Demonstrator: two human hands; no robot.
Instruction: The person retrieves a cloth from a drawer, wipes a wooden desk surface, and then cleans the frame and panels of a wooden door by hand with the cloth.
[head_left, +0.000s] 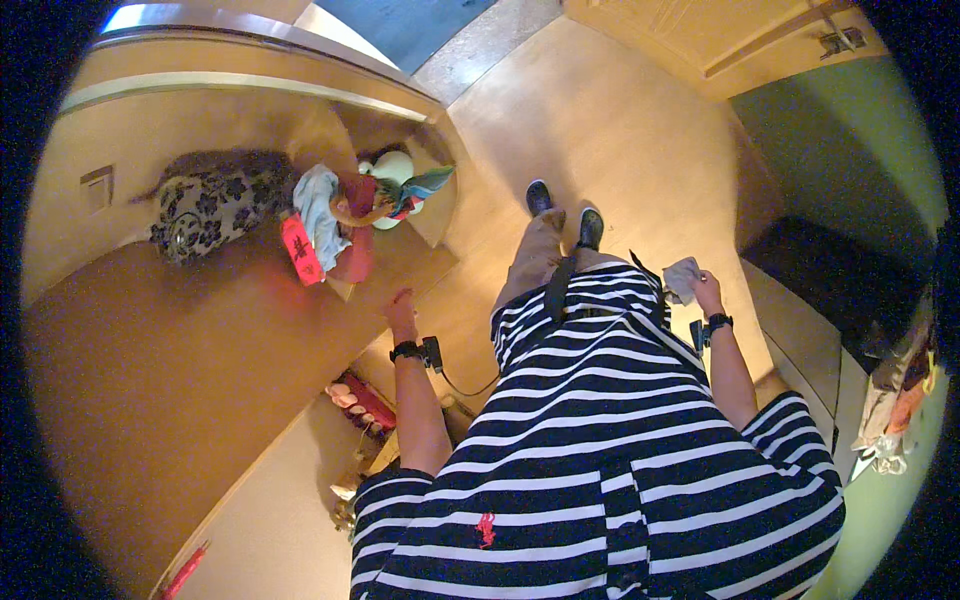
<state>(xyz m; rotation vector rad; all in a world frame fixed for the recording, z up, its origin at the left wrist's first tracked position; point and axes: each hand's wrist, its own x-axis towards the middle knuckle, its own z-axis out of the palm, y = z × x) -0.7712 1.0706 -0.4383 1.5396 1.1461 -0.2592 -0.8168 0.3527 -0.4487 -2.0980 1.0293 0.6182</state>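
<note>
My right hand holds a crumpled grey cloth beside my right hip, over the floor. My left hand hangs out to the left, close to the edge of a brown surface; its fingers are blurred, and I cannot tell whether they are closed. Each wrist bears a black band with a small device. Up and left of my left hand lie a light blue cloth and a red packet with dark writing.
A patterned dark floral bag sits by the left wall. Near it are pale rounded objects. A wooden door with a metal handle stands at the upper right. A dark mat and bundled bags are at the right.
</note>
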